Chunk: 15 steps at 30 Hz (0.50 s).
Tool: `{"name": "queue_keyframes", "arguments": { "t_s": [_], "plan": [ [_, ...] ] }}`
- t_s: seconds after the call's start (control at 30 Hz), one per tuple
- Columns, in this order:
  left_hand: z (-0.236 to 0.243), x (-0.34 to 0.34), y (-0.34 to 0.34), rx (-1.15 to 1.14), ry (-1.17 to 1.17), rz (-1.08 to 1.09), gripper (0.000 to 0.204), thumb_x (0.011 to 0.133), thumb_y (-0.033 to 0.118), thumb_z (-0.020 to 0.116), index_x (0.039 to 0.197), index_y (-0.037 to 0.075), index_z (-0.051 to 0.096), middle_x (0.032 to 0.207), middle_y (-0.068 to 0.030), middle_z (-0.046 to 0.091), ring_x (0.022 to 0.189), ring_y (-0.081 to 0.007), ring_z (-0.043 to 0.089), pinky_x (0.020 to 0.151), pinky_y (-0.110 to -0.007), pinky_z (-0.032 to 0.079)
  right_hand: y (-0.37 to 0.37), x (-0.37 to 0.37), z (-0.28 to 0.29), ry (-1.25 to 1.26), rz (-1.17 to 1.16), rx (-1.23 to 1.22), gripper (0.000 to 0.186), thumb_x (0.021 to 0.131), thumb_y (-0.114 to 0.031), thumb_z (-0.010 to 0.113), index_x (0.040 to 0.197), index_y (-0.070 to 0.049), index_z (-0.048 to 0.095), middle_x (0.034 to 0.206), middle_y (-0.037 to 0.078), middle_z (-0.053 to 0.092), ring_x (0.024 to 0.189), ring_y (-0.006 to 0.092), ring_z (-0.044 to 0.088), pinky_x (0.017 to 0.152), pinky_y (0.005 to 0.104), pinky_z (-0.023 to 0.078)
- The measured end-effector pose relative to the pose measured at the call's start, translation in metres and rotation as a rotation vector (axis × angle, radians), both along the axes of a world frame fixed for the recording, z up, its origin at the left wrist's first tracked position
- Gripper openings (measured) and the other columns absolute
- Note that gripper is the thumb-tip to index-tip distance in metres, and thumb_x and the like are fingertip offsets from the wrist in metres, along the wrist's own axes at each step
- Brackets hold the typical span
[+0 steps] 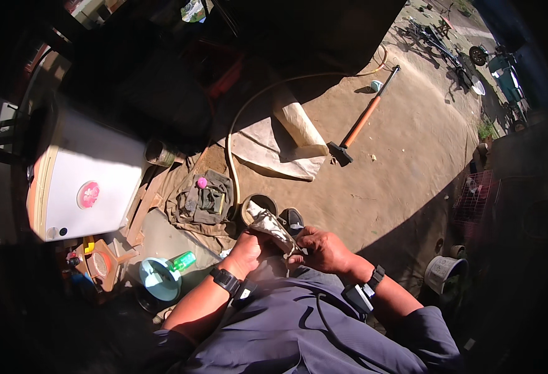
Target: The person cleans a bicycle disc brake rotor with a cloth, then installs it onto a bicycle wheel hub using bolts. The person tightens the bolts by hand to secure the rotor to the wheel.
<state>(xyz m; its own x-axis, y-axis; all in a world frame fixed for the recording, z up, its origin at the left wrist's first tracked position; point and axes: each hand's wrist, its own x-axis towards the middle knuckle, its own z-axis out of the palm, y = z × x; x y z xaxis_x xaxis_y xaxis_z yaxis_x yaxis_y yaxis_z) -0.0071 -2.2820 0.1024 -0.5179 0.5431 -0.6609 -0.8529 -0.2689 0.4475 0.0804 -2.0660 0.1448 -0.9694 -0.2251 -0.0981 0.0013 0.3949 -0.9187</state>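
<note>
Close in front of my body, a long, crumpled, whitish cloth-like piece with dark patches (273,228) stretches between my two hands. My left hand (248,249) is closed around its near left side, with the fingertips partly hidden. On the other side my right hand (325,249) pinches its near end, thumb and fingers bent together. Its far end lies over the rim of a round dark container (248,201). Just beyond my right hand shows the dark toe of a shoe (293,218). The exact kind of the held piece cannot be made out.
At left stands a white cabinet-like box (99,181). Nearer are a light-blue basin (160,280), a green bottle (183,260) and a heap of dark cloth (202,199). A pale hose (231,143) curves past a sheet (268,146). An orange-handled hammer (362,121) lies farther off; a white bucket (443,274) is at right.
</note>
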Motion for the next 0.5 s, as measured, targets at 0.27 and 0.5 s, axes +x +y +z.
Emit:
{"name": "queue_keyframes", "arguments": {
  "t_s": [0.27, 0.5],
  "plan": [
    [0.036, 0.026, -0.033, 0.083, 0.212, 0.004, 0.04, 0.1, 0.012, 0.057, 0.138, 0.003, 0.054, 0.13, -0.0098, 0.064, 0.118, -0.0239, 0.063, 0.103, -0.04, 0.051, 0.023, 0.079, 0.034, -0.204, -0.369, -0.209, 0.031, 0.095, -0.032, 0.074, 0.097, -0.001, 0.071, 0.074, 0.006, 0.065, 0.067, 0.0124, 0.054, 0.061, 0.034, 0.048],
    [0.06, 0.045, -0.001, -0.023, 0.337, -0.134, 0.038, 0.1, 0.014, 0.062, 0.135, 0.001, 0.058, 0.123, -0.0091, 0.067, 0.112, -0.0211, 0.065, 0.1, -0.036, 0.051, 0.116, 0.155, 0.029, -0.23, -0.945, -0.475, 0.033, 0.101, -0.032, 0.066, 0.082, -0.006, 0.067, 0.068, -0.004, 0.059, 0.062, 0.0048, 0.049, 0.056, 0.024, 0.038]
  ]
}}
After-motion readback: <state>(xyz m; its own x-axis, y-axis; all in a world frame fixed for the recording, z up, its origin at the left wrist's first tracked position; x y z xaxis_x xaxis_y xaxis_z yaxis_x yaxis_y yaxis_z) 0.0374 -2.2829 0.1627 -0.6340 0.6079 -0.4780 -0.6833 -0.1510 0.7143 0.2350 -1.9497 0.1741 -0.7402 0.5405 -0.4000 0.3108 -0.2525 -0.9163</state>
